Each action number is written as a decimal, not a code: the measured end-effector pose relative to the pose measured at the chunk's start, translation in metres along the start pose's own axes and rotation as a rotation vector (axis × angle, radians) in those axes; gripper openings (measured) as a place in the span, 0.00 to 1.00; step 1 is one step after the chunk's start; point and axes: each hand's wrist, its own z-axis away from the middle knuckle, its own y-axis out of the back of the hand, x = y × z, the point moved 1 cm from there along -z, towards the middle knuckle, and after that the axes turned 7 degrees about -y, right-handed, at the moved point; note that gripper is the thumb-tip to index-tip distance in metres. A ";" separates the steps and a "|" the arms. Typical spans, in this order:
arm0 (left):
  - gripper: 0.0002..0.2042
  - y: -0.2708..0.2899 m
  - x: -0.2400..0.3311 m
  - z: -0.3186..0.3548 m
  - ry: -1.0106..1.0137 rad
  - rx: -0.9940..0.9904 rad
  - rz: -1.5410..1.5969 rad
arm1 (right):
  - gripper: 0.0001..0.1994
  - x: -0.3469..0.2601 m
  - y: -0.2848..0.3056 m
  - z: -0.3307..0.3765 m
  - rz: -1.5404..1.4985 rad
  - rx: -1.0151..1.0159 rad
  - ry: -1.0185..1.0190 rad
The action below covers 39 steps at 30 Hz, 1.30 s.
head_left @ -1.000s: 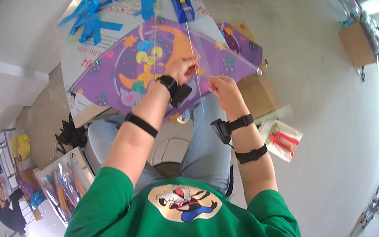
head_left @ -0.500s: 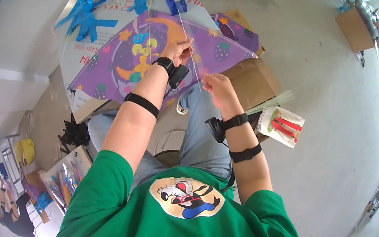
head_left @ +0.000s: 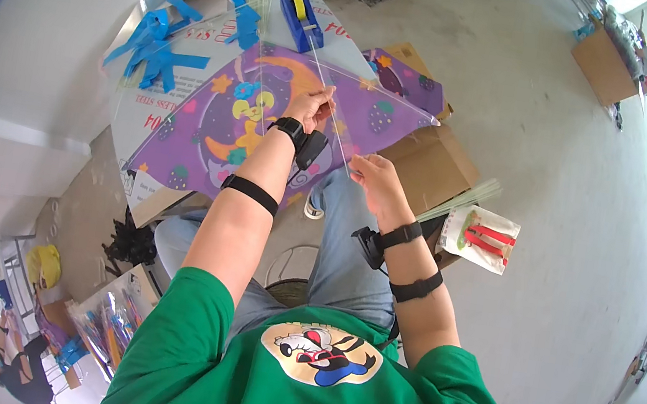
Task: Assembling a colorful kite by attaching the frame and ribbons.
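A purple kite [head_left: 212, 104] printed with a moon, stars and berries lies spread on the board in front of me. A thin pale rod [head_left: 340, 139] slants across its right part, from near the blue tape dispenser [head_left: 302, 19] down toward me. My left hand [head_left: 310, 109] is over the kite's middle, its fingers pinched on the rod. Lower and to the right, my right hand [head_left: 375, 183] pinches the rod's near end between thumb and fingers. Fingertip details are too small to make out.
Strips of blue tape [head_left: 153, 48] hang on the far left of the printed board [head_left: 135, 109]. Another purple kite piece [head_left: 417, 90] lies at the back. To the right are a cardboard box [head_left: 439, 165], a bundle of pale rods [head_left: 468, 198] and a white packet [head_left: 480, 237].
The whole view has shifted, so the scene sits slightly lower in the picture. Both hands keep nearly the same places on the rod.
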 end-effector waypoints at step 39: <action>0.07 0.036 0.000 0.002 -0.029 -0.010 -0.094 | 0.06 0.007 0.014 -0.009 0.013 -0.074 0.092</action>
